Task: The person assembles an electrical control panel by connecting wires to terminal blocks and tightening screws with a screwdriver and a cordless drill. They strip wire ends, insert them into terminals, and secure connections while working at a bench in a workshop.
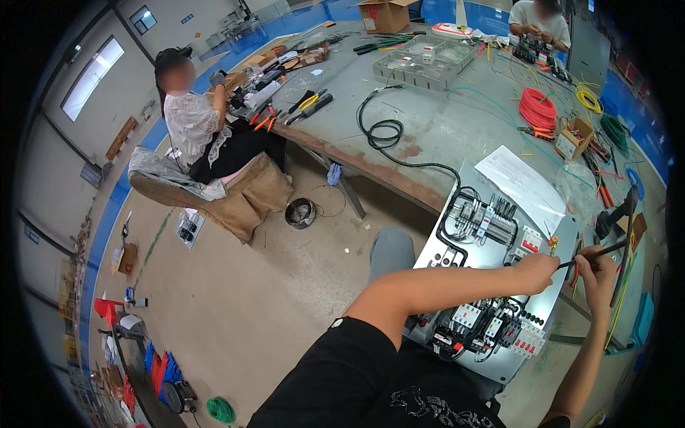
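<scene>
My left hand (536,274) is closed above the right side of a metal mounting plate (531,365), gripping one end of a thin black cable (567,265). Just to the right, my right hand (596,269) pinches the same black cable, which sticks out past its fingers. The plate carries terminal blocks (486,225), a red-and-white circuit breaker (531,241), and contactors (467,315) wired in black. A paper sheet (519,187) lies across the plate's far edge. My left forearm hides the middle of the plate.
The grey workbench (435,128) holds a long black cable (385,133), a parts tray (427,63), a red wire coil (537,108) and pliers (310,101). A dark stand (619,217) rises beside my right hand. One person (196,121) sits left; another (540,27) works far right.
</scene>
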`<state>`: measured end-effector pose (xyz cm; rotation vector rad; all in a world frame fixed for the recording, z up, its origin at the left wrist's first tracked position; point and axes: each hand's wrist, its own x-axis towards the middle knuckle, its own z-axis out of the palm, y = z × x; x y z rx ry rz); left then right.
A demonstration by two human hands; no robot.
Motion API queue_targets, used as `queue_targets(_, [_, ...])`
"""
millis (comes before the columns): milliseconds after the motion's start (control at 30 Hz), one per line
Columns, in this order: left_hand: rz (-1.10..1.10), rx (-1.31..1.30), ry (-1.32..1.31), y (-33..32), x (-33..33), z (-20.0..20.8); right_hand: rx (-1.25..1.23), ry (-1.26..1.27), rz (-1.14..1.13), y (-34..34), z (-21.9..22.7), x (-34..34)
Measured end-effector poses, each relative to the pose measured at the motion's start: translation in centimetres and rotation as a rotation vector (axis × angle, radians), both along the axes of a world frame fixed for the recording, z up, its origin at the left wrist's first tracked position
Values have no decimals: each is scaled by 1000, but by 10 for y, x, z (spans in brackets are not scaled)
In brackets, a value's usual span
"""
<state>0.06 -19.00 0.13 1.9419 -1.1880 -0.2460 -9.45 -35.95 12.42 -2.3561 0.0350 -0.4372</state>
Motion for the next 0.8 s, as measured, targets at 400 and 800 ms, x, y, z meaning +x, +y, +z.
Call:
queue_targets(400, [20, 8, 5, -23, 12, -32, -103, 97, -74, -21, 54, -18])
queue_targets(800, [-34, 11, -31, -25, 13, -38, -682, 29, -106, -22, 118, -29])
